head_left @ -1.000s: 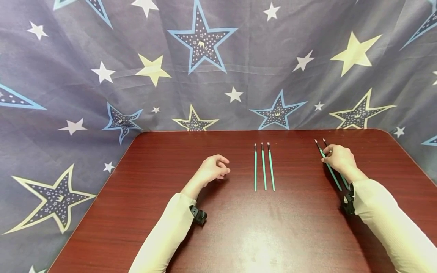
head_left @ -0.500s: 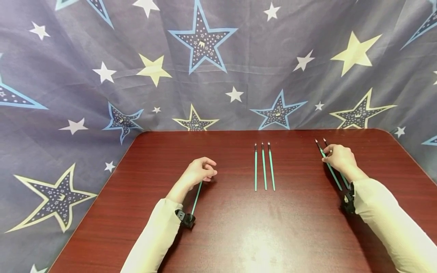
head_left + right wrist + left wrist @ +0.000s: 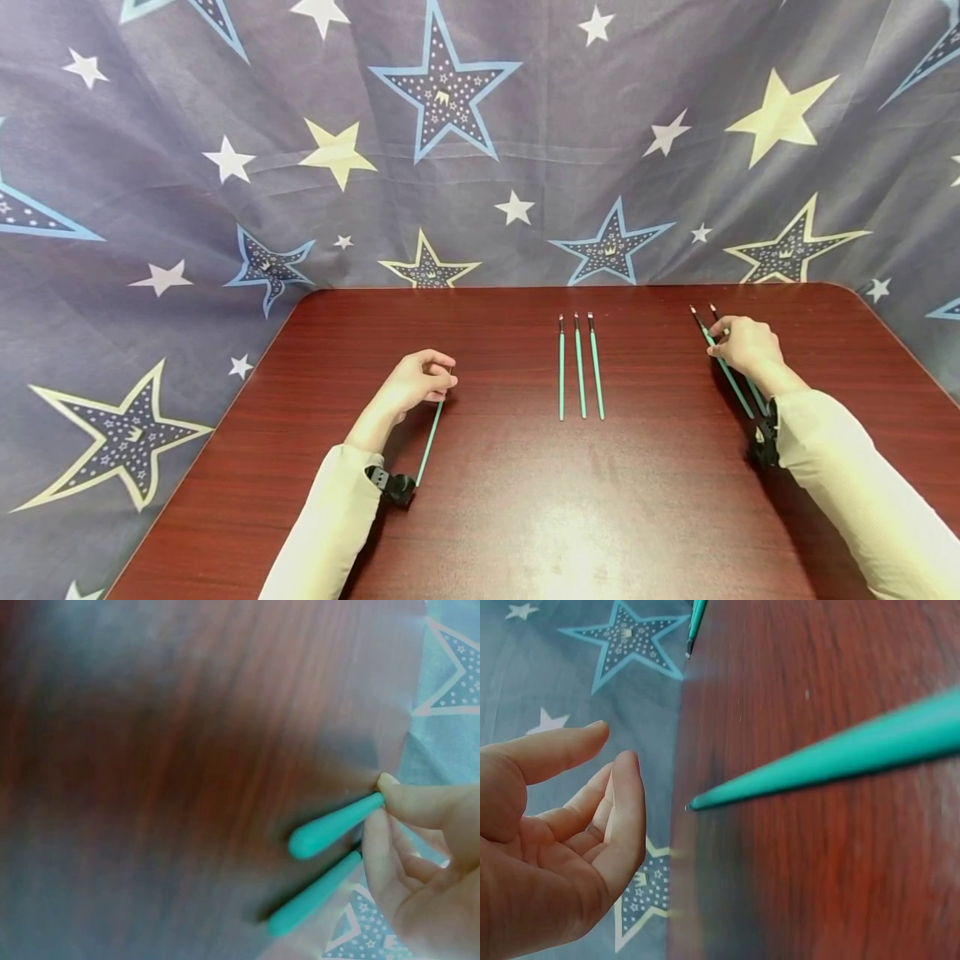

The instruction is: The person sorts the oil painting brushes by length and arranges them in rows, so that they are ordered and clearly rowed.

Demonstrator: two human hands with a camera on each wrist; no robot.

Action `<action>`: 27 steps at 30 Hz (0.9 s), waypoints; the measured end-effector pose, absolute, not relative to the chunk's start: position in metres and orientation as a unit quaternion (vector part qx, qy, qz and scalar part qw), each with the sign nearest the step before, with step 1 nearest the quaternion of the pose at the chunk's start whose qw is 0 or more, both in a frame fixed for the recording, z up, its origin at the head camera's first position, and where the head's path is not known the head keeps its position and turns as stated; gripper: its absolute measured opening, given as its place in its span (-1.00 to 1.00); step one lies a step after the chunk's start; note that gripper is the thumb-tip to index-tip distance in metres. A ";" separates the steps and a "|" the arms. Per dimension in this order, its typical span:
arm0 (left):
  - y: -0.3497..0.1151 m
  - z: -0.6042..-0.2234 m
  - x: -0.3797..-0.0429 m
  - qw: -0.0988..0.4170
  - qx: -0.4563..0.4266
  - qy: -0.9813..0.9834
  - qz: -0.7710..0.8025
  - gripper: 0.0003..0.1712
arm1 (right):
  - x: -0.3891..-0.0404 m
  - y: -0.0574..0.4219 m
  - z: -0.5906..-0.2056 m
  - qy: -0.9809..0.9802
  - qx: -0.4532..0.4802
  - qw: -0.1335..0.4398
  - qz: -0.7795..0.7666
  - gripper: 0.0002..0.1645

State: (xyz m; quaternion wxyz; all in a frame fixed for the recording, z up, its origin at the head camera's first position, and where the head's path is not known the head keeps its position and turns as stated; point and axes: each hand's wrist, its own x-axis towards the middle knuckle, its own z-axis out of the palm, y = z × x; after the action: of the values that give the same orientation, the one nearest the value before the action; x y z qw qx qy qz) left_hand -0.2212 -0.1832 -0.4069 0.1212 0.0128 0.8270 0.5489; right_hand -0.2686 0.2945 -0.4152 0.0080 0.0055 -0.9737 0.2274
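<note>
My left hand (image 3: 420, 379) is just left of a thin green paintbrush (image 3: 431, 442) lying slanted on the table, its upper end partly behind the fingers. In the left wrist view the thumb and fingertips stand apart with nothing between them, and the brush (image 3: 817, 761) lies off to the side. On the right, my right hand (image 3: 750, 346) pinches a green paintbrush (image 3: 731, 383) between thumb and index finger, seen also in the right wrist view. A second paintbrush (image 3: 315, 896) lies beside it, partly hidden under the hand.
Three green paintbrushes (image 3: 578, 367) with dark ferrules lie side by side, bristles away from me, between my hands. They rest on the red-brown wooden table (image 3: 510, 500). A grey curtain (image 3: 525, 108) with stars hangs behind the table and along its left side.
My left hand has moved left, away from the three middle brushes, and the brush near it has come into view. The right hand has hardly moved.
</note>
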 end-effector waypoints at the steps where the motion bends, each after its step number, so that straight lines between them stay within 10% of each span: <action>1: -0.185 -0.407 -0.221 0.120 0.009 0.827 0.549 -0.58 | -0.268 0.294 -0.415 -0.974 0.006 0.007 0.227 -0.67; 27: -0.194 -0.419 -0.217 0.155 -0.054 0.845 0.508 -0.59 | -0.268 0.294 -0.415 -0.973 0.004 0.012 0.231 -0.69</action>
State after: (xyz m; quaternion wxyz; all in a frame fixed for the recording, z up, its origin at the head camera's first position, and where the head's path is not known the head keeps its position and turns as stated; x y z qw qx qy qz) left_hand -0.2169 -0.1944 -0.4186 0.1555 -0.0543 0.8453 0.5082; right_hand -0.2679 0.2936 -0.4148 0.0118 0.0041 -0.9729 0.2307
